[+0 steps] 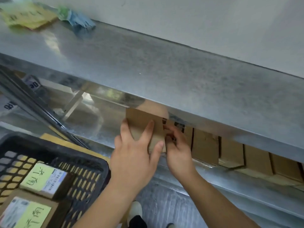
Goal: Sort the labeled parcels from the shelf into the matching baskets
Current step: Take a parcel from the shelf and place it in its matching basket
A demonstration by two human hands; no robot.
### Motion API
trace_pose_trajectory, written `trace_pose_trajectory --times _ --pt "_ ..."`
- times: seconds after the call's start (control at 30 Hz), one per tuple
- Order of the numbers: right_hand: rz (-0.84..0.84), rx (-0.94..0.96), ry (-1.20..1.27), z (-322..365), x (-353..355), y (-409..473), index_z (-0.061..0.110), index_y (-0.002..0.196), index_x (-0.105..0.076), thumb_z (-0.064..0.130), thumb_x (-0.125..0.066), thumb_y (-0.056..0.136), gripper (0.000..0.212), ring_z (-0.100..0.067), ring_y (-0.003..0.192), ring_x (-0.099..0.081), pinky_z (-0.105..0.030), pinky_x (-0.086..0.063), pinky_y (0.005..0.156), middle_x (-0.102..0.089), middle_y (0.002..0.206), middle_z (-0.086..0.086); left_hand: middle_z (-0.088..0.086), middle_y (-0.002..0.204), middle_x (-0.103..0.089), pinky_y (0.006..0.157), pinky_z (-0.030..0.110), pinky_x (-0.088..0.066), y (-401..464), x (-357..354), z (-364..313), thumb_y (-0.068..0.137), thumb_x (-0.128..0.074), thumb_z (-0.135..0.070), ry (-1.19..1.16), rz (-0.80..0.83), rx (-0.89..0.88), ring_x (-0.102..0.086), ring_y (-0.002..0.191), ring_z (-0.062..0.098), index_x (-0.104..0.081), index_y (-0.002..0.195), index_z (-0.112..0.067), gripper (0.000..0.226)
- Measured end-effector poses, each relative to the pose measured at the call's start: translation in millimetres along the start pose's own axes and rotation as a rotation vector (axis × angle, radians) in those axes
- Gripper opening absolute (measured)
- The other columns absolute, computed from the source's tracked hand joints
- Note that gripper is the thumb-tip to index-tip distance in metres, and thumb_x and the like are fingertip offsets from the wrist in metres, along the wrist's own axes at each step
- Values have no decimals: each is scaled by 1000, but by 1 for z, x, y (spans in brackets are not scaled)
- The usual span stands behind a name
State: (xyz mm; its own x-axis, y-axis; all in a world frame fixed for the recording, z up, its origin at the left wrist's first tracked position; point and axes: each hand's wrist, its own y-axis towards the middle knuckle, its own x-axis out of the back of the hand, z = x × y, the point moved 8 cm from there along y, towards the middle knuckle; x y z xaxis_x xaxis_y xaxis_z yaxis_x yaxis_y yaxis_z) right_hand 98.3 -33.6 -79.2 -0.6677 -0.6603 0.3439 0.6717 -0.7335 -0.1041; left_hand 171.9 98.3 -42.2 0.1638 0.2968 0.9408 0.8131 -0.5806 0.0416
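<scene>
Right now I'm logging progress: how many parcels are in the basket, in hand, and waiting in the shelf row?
In the black basket: 2
Held parcel, in the left hand and right hand: 1
Visible shelf row: about 5
Total: about 8

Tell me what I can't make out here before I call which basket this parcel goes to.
- Label of the held parcel, head view: only plain cardboard faces the camera; left hand and right hand cover its lower edge.
- Row of parcels on the lower shelf: tops hidden by the upper shelf.
- Black basket: cut off by the left and bottom edges.
- Yellow items top left: blurred.
</scene>
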Motion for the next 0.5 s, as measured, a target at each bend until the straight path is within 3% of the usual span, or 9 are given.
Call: trace_pose_trajectory --times 0.07,0.13,0.23,0.3,0.4,0.5 --pt "81 -45 93 -7 -3 -11 39 118 -64 4 -50 101 41 -1 108 -65 -21 -52 93 -67 122 7 20 153 -26 71 43 -54 -17 4 -3 89 -24 -80 69 -14 49 -48 112 40 -28 148 -51 66" --pt "168 -132 295 -18 -4 -25 35 125 -60 -2 -50 102 44 -6 109 -69 -24 -55 87 -70 123 4 22 152 -29 71 44 -53 -34 10 -9 86 -23 -85 108 -25 87 -49 110 42 -30 146 -50 70" --pt "321 -226 455 -22 0 -53 25 131 -53 2 -52 104 36 -10 95 -74 -21 -57 72 -75 110 -3 23 149 -34 84 49 -48 -66 17 -21 81 -25 -90 169 -57 151 -49 111 43 -37 144 -46 78" --pt "383 -218 467 -25 8 -72 22 129 -54 1 -53 103 34 -9 88 -74 -20 -57 70 -76 96 0 23 145 -42 99 56 -41 -90 22 -32 83 -32 -85 195 -89 197 -46 120 45 -42 143 -43 74" --pt "445 -210 494 -35 20 -96 24 135 -50 1 -61 99 44 -23 101 -74 -38 -60 89 -76 106 -3 14 139 -52 112 64 -25 -125 27 -49 89 -44 -67 262 -137 247 -42 132 45 -49 138 -35 59" --pt "466 -266 578 -46 28 -123 29 139 -46 2 -69 94 57 -26 109 -72 -49 -55 100 -74 115 -6 9 131 -58 97 51 -45 -159 32 -66 91 -47 -51 216 -145 248 -53 119 36 -48 135 -29 49"
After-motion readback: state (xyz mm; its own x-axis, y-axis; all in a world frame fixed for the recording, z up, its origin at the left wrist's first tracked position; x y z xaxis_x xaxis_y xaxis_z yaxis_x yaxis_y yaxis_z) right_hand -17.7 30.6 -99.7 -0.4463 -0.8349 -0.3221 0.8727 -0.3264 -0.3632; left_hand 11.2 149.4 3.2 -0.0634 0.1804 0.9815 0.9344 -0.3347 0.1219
